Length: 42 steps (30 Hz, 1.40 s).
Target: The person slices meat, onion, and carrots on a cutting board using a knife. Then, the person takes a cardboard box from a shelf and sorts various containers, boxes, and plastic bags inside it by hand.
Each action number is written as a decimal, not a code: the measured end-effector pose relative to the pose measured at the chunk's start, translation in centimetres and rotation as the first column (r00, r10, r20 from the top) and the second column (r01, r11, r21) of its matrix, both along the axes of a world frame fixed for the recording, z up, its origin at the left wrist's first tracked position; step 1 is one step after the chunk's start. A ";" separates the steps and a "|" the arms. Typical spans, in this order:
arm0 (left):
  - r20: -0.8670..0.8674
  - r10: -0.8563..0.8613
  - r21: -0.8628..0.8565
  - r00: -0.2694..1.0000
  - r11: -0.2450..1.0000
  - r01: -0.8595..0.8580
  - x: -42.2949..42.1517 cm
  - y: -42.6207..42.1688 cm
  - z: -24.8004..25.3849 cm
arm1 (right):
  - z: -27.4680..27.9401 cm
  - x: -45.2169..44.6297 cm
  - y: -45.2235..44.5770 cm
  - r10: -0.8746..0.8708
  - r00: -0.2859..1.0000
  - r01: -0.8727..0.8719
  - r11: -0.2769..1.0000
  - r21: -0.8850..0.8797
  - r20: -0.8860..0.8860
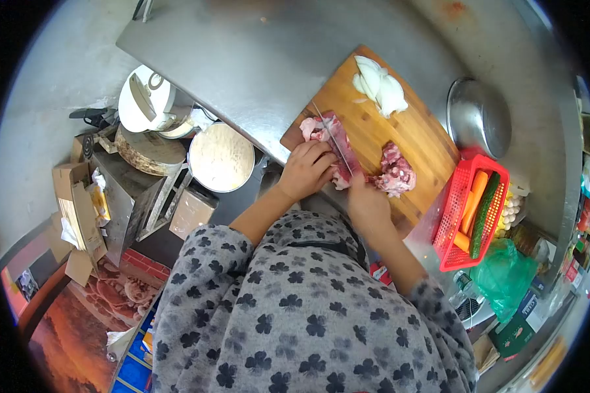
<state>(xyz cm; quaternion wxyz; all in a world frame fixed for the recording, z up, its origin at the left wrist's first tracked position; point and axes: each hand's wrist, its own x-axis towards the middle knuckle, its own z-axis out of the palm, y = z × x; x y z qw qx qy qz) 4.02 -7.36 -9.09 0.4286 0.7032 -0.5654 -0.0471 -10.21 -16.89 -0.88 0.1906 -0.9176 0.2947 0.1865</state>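
A wooden cutting board (357, 128) lies at an angle on the metal counter. My left hand (306, 168) presses curled fingers onto a piece of raw red meat (343, 141) at the board's near left edge. In my closed right hand (367, 204) is a knife; its handle is hidden in the fist. The thin knife blade (332, 136) lies across the meat, just beyond my left fingertips. A heap of cut meat (396, 173) sits to the right of the knife. White onion pieces (380, 85) rest near the board's far corner.
A metal bowl (477, 118) stands right of the board. Nearer is a red basket (447, 226) holding carrots (473, 203) and a cucumber (485, 216), with a green plastic bag (507, 275) beside it. A round white-topped container (221, 157) stands left, below the counter's edge.
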 end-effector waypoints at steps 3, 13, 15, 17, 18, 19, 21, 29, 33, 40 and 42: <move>0.008 -0.006 -0.009 1.000 1.000 0.006 -0.2 -0.6 0.0 | 1.4 -5.5 1.3 -0.008 0.979 -0.001 0.999 -0.045 -0.203; -0.003 0.051 0.000 0.999 0.999 -0.051 0.1 -0.5 -0.3 | -0.6 -3.9 1.0 -0.065 0.994 0.067 0.998 0.016 -0.094; 0.000 0.053 -0.026 0.999 0.998 -0.053 -0.3 -0.5 -0.2 | -1.3 -6.5 1.2 -0.035 0.991 0.038 0.999 0.021 -0.128; -0.001 0.037 -0.012 0.999 0.999 -0.037 0.0 -0.5 0.1 | -2.7 -5.9 1.1 -0.022 1.000 0.022 1.000 -0.002 -0.001; 0.001 0.025 -0.010 1.000 1.000 -0.025 0.0 -0.4 0.0 | -3.3 -4.0 0.5 -0.002 0.995 0.007 0.999 -0.052 0.098; 0.000 0.032 -0.013 0.999 0.999 -0.032 -0.3 -0.3 -0.1 | -3.7 -2.7 0.3 -0.008 0.995 0.013 0.999 -0.050 0.095; 0.001 0.044 -0.021 0.999 0.999 -0.044 -0.4 -0.4 -0.3 | -4.4 -1.0 0.0 0.047 0.999 -0.046 0.997 -0.060 0.022; -0.012 0.036 -0.014 0.999 0.999 -0.036 0.1 -0.2 -0.5 | -2.9 -10.4 2.4 -0.130 0.973 0.150 0.984 0.095 -0.190; 0.020 0.020 0.014 1.000 1.000 -0.021 -1.0 0.1 0.3 | -3.8 -5.1 0.8 -0.098 0.993 0.101 0.993 0.063 -0.061; 0.048 0.118 0.104 0.992 0.987 -0.122 -0.9 0.1 1.7 | -1.4 -11.2 2.7 -0.190 0.975 0.203 0.973 0.115 -0.116; 0.094 0.127 0.047 0.987 0.990 -0.132 -0.1 -0.1 2.1 | -1.1 -10.0 2.7 -0.198 0.977 0.208 0.969 0.135 -0.085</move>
